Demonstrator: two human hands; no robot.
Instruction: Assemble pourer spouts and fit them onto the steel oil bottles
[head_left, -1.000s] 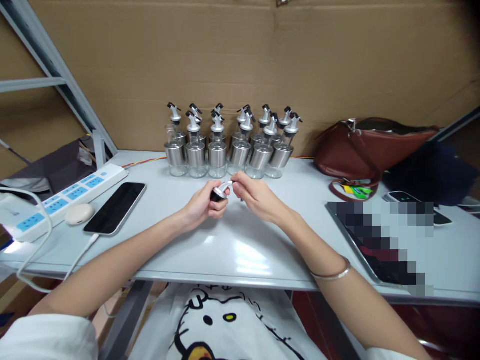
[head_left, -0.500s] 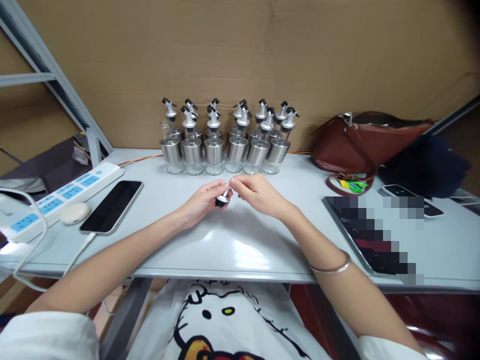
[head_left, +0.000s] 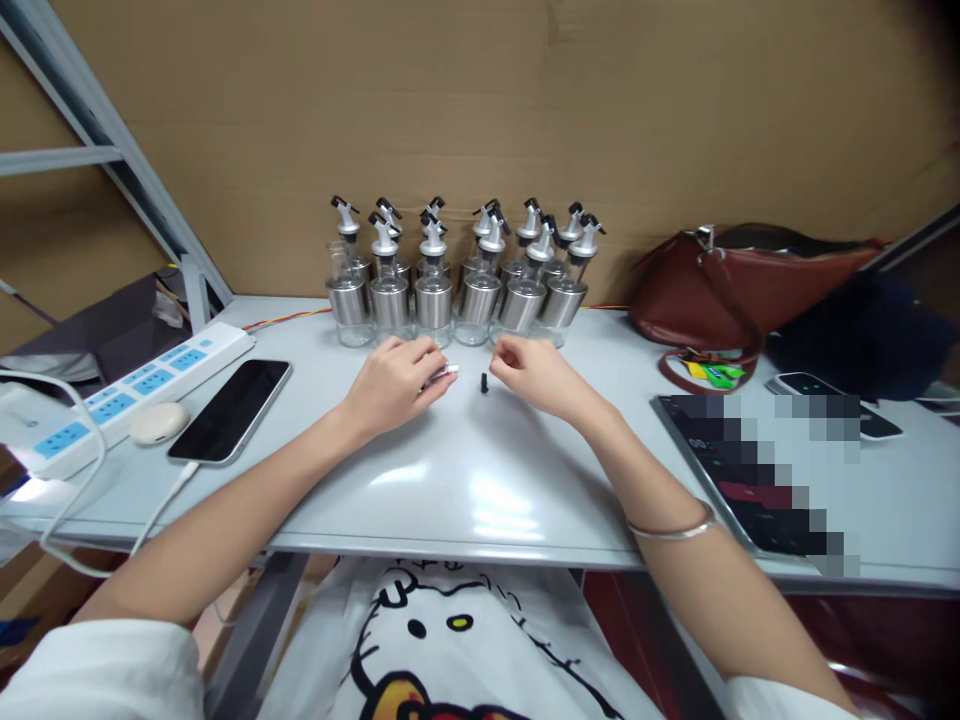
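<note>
My left hand (head_left: pixel 397 385) is closed around a silver pour spout (head_left: pixel 450 370). Only its pale tip shows past my fingers. My right hand (head_left: pixel 536 370) has its fingers pinched; whether anything small is between them is hidden. A small black piece, perhaps a spout flap (head_left: pixel 484 383), is on the table between my hands, close to the right fingertips. Behind my hands stand two rows of glass oil bottles with steel sleeves. Most carry silver spouts with black flaps, like this spout (head_left: pixel 492 240). The front-left bottle (head_left: pixel 349 300) has an open glass neck.
On the left are a white power strip (head_left: pixel 135 400), a round beige case (head_left: pixel 159 424) and a charging phone (head_left: pixel 231 410). To the right sit a brown leather bag (head_left: pixel 675 290), a dark tablet (head_left: pixel 727 470) and another device (head_left: pixel 802 385). Cardboard (head_left: pixel 375 100) backs the table.
My hands have moved apart. The left hand has turned over with the spout, hiding its black base. The small black piece on the table now shows clearly between them.
</note>
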